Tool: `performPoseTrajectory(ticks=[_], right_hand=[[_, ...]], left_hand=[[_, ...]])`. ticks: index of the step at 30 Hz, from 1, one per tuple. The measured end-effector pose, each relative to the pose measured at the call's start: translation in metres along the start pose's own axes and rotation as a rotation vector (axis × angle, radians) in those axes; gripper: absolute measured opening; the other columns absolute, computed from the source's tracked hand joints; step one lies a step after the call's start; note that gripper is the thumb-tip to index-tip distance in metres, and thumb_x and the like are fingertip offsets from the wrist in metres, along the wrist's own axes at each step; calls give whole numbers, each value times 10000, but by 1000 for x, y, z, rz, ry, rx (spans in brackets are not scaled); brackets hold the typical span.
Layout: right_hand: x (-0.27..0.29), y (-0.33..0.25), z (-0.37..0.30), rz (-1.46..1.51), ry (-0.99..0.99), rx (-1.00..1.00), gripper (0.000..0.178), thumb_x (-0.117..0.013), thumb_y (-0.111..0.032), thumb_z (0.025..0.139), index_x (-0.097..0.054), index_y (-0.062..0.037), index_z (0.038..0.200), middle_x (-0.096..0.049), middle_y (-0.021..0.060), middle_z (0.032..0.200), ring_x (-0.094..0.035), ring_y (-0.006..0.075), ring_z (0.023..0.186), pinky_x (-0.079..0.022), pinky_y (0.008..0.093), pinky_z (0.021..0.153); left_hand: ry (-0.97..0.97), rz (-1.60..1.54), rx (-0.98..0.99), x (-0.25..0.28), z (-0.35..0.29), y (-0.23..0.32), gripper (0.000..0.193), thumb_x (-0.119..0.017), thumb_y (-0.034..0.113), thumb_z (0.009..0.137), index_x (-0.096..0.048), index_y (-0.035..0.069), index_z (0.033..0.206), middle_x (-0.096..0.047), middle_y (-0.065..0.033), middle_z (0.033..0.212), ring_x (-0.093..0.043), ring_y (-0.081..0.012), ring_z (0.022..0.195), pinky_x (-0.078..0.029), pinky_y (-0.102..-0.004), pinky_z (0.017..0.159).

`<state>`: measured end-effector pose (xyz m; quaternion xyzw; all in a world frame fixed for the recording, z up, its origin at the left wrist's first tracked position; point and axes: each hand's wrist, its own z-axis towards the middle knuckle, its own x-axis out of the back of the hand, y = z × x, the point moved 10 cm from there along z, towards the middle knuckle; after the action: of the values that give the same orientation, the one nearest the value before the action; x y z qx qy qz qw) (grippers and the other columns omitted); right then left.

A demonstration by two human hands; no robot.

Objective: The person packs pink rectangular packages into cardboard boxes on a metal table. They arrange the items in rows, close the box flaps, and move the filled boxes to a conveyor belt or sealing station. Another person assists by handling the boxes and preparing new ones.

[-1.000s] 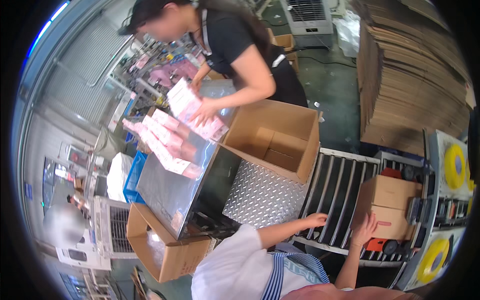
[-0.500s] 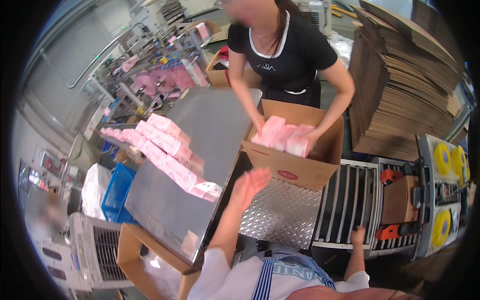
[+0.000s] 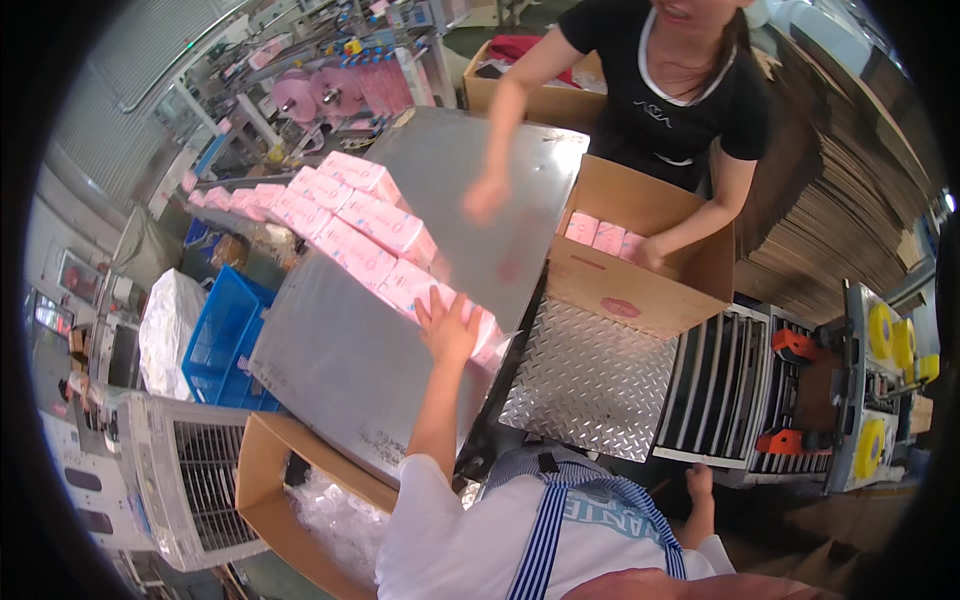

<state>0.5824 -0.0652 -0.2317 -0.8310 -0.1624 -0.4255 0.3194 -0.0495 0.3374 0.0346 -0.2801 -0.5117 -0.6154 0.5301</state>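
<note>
Pink packs (image 3: 355, 252) in rows on the metal surface (image 3: 330, 370), left hand (image 3: 449, 325) at the near end.
Looks like the contact step: left fingers spread wide over the end pack, touching, not closed round it; next move likely calls for a firmer grip or steady push. Right hand (image 3: 699, 481) low near the rollers (image 3: 705, 385), no item visible, can't tell how far its fingers are open. Packs box-shaped, pale pink, darker print, lined end to end.
</note>
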Motion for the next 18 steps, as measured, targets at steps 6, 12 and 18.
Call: performPoseTrajectory(ticks=[6, 12, 18], right_hand=[[81, -23, -26, -21, 222, 17, 333, -597, -110, 786, -580, 24, 1090, -570, 224, 1092, -542, 377, 1043, -442, 414, 931], [51, -19, -49, -65, 163, 103, 332, -622, -111, 785, -566, 2, 1092, -548, 198, 1158, -488, 360, 1128, -404, 408, 982], [98, -34, -72, -126, 372, 167, 392, -655, -93, 773, -544, -12, 1139, -508, 213, 1237, -451, 377, 1200, -378, 420, 1014]], left_hand=[[-139, -100, -197, 1, -57, 52, 337, -700, 439, 743, -687, 184, 963, -429, -147, 1366, -261, -461, 1304, -293, -510, 1066], [-36, -90, -423, -7, -32, 78, 217, -733, 361, 714, -671, 177, 809, -494, -141, 1255, -363, -405, 1232, -354, -485, 1020], [-167, -36, -220, -48, 64, 37, 295, -612, 288, 815, -646, 107, 1045, -575, -200, 1143, -470, -388, 1142, -351, -510, 974]])
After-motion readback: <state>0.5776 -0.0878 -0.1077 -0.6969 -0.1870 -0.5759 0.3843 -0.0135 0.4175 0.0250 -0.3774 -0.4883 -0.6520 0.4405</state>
